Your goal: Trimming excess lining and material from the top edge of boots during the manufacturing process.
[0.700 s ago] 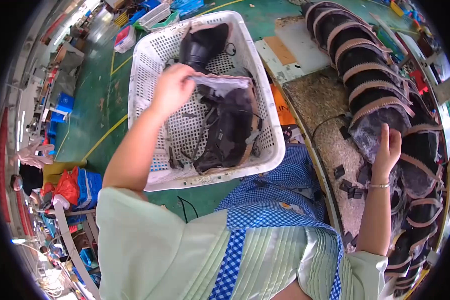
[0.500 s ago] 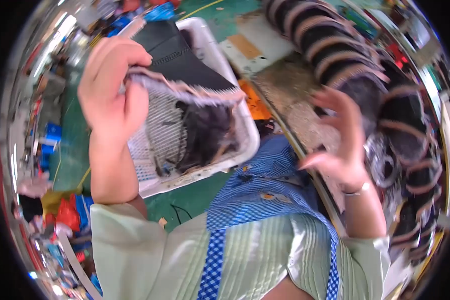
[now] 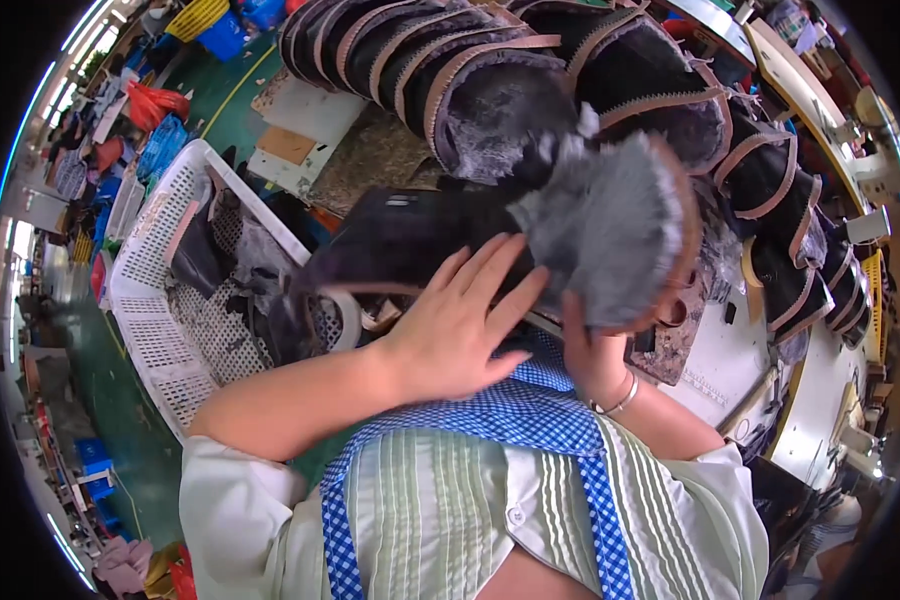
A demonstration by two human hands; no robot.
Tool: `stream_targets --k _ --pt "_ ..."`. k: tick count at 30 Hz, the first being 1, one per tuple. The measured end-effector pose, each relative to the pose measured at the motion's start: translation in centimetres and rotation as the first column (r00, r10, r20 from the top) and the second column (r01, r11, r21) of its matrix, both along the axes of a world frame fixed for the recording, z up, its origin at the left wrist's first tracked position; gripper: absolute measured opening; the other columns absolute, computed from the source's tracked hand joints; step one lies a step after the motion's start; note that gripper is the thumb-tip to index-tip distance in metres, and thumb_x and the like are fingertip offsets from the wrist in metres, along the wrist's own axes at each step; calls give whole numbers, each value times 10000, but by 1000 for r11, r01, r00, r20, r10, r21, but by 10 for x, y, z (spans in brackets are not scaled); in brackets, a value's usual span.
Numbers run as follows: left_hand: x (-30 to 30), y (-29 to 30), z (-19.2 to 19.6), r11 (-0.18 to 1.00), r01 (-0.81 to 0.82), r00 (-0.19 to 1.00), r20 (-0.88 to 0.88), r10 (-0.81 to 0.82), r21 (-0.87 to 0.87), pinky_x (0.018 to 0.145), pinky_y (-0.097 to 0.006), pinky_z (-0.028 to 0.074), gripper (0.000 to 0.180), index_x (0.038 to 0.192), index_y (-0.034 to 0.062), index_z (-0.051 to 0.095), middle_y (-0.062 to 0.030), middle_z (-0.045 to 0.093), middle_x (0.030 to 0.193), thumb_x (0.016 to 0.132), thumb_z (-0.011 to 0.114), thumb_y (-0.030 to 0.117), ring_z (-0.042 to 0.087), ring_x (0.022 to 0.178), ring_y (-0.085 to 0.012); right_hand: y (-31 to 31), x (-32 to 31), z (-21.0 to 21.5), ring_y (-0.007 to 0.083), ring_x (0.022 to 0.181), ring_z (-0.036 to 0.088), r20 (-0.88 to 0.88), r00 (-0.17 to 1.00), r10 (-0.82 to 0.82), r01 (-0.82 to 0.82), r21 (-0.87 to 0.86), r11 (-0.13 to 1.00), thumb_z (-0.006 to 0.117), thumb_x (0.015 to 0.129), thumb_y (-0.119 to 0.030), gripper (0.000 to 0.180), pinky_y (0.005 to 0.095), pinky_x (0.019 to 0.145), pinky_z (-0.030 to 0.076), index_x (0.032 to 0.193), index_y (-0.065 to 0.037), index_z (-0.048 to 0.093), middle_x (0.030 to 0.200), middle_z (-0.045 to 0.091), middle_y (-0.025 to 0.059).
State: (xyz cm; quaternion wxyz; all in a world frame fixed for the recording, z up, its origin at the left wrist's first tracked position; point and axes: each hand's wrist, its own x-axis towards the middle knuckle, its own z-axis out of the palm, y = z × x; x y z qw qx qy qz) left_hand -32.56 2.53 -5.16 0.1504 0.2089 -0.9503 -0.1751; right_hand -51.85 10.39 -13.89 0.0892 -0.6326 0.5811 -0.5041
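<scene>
A fur-lined boot upper (image 3: 410, 240), black leather outside with fluffy grey lining and a tan edge, is held in front of me. Its furry opening faces up at the right end. On its near side my left hand (image 3: 455, 330) lies with fingers stretched and spread against the black leather. Under the furry end, my right hand (image 3: 595, 360), with a bangle at the wrist, grips the near edge. Most of its fingers are hidden beneath the piece. The upper looks blurred by motion.
A white perforated plastic basket (image 3: 160, 300) at left holds several black fur-lined pieces. Long nested rows of similar boot uppers (image 3: 490, 110) lie across the far side and right of the worktable. A tan board (image 3: 286, 145) sits farther back.
The view has swung to the right. The boot upper, held up by my left hand over the basket, is now before me; my left hand lies flat and my right hand has taken hold.
</scene>
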Motion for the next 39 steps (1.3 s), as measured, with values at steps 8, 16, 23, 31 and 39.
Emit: stream_targets --k 8,16,23,31,39 --pt "10 -23 -72 999 0 965 261 9 -32 1107 -561 195 533 1350 103 479 -167 293 1493 821 481 36 248 1402 -337 -26 -140 40 172 818 612 282 922 -265 219 184 958 587 869 -116 154 264 694 483 978 -14 621 924 649 72" --pt "24 -11 -47 990 -104 993 55 109 -98 1067 -506 309 472 1253 92 555 -174 408 1411 785 612 75 363 1335 -351 -105 -189 -5 342 874 609 -578 802 -150 309 187 933 668 747 -152 155 415 785 483 854 -42 686 885 641 144" --pt "98 -14 -49 562 -531 646 -126 753 634 950 -362 453 435 1264 34 497 -127 529 1275 850 627 13 521 1187 -216 -101 -199 -4 358 907 589 -587 804 -93 200 119 973 642 784 -50 183 405 799 466 959 -12 603 874 632 160" --pt "105 -65 -61 -134 141 269 92 959 981 895 -468 510 186 1017 -34 490 -180 578 1044 862 589 -5 600 978 -303 -91 -132 75 57 759 569 198 976 -87 50 182 982 629 876 -20 152 195 689 463 1025 -7 659 867 647 -3" --pt "84 -92 -68 195 128 9 -198 980 972 759 -350 582 76 940 -9 455 -110 518 909 909 512 -49 549 741 -176 -66 -19 8 291 806 634 32 891 453 -440 306 844 699 749 -41 110 332 732 517 844 -6 655 921 614 139"
